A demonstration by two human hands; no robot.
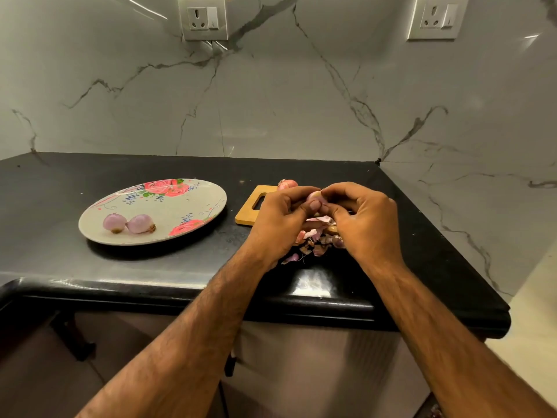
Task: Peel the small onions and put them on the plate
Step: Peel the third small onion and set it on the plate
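Held onion: I see the held onion (315,196) as a small, pale pink, glossy bulb, raised above the board between both hands. Only its top shows.
Left hand: my left hand (280,218) has its fingers curled round the bulb, with the thumb tip pressed on its front.
Right hand: my right hand (364,218) pinches the same bulb from the other side, fingers bent and knuckles up.
Plate: the plate (168,206) is a round, shallow grey dish printed with red roses and blue sprigs. It lies flat on the counter, well left of the hands.
Peeled onions: two peeled onions (114,222) (141,223) lie side by side and touching near the plate's front rim. They are smooth and lilac, with brown root ends.
Unpeeled onion: an unpeeled onion (287,184) with reddish papery skin sits just behind my left hand.
Cutting board: the cutting board (250,206) is light wood with rounded corners and a slot handle. My hands cover most of it.
Skins: the onion skins (316,245) are thin, curled pink and purple flakes, heaped under my hands and spilling toward the counter edge.
Counter: the countertop (150,267) is polished black stone with a rounded front lip.
Wall: the marble wall (271,101) is white with grey veins and carries two sockets (202,18) (438,17).
In the way: my fingers hide the bulb's lower half, so I cannot tell how much skin remains on it.
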